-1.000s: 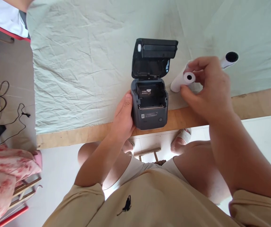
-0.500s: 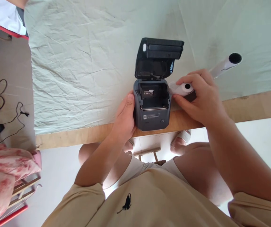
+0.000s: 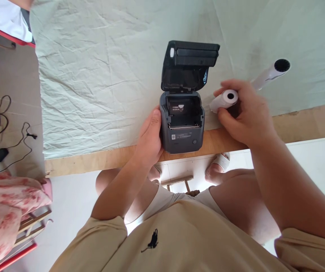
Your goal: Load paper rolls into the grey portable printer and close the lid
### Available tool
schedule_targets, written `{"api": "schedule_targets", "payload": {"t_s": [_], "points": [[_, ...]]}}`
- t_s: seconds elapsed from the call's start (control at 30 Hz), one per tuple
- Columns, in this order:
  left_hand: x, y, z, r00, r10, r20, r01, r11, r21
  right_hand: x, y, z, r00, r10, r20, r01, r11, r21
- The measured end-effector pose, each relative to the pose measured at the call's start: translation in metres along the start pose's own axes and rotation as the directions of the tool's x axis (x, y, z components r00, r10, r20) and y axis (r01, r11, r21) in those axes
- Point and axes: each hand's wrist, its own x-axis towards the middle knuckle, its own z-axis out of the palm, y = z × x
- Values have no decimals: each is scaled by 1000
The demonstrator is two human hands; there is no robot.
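Note:
A dark grey label printer (image 3: 182,141) stands at the table's front edge with its lid (image 3: 190,56) swung up. Its paper bay shows a printed sticker and no roll. My left hand (image 3: 150,132) grips the printer's left side, thumb along the edge. To the right of the printer, my right hand (image 3: 247,113) holds a small white paper roll (image 3: 223,101) between thumb and fingers, its dark core hole facing up. Beyond that hand lies a longer white roll (image 3: 268,76) with a wide dark core.
A pale green cloth (image 3: 100,75) covers the table, leaving a wooden edge strip (image 3: 94,160) bare. At left are black cables (image 3: 23,143) on the floor and a floral cloth (image 3: 0,204) over a wooden frame. Part of another person shows at the top left.
My right hand has drawn the small paper roll rightward, away from the printer, and a gap now separates them. My left hand still holds the printer.

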Motion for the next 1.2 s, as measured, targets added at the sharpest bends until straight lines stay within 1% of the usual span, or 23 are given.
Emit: {"api": "schedule_targets", "payload": {"t_s": [0.1, 0.17, 0.27, 0.37, 0.4, 0.47, 0.57, 0.63, 0.7, 0.73, 0.83, 0.9, 1.03, 1.13, 1.2], "points": [[1, -2, -2, 1000, 10, -5, -10, 1000, -12, 1, 2, -2, 996, -74, -41, 69, 991, -113], [2, -3, -2, 1000, 15, 1, -15, 1000, -24, 1, 3, -2, 997, -56, -51, 49, 990, -131], [2, -2, -3, 1000, 11, 18, -11, 999, -36, -1, 5, 1, 999, -38, -18, 35, 989, -143], [3, 0, -3, 999, 3, 42, -2, 1000, -23, -1, 5, 2, 997, -60, -55, 48, 980, -195], [4, 1, -3, 998, -2, 60, 3, 1000, -20, 0, 4, 1, 995, -65, -80, 48, 980, -193], [4, 3, -2, 993, -18, 113, 20, 1000, -17, 4, -5, -4, 987, -78, -141, 60, 990, -132], [3, 4, -2, 979, -8, 206, 11, 1000, -10, 12, -31, -10, 971, -125, -204, 131, 991, 17], [3, 5, -2, 968, 30, 248, -29, 1000, -8, 17, -52, -8, 963, -178, -201, 191, 981, 43], [3, 4, -2, 962, 48, 270, -50, 999, -1, 20, -68, 0, 960, -232, -156, 228, 973, -41], [3, 4, -2, 960, 50, 274, -52, 999, 3, 22, -72, 5, 958, -260, -122, 249, 964, -98], [2, 5, -3, 959, 51, 280, -54, 999, 3, 24, -70, 16, 951, -307, -35, 292, 930, -223], [2, 6, -3, 955, 56, 292, -58, 998, -3, 26, -64, 21, 946, -323, -38, 306, 922, -236], [1, 6, -2, 960, 45, 277, -44, 999, -9, 29, -56, 24, 910, -407, -85, 389, 906, -168], [0, 5, -1, 964, 32, 266, -26, 999, -24, 27, -62, 20, 893, -434, -119, 423, 900, -102], [-1, 4, -1, 965, 50, 257, -39, 998, -48, 22, -69, 19, 893, -439, -97, 435, 898, -62]]}}
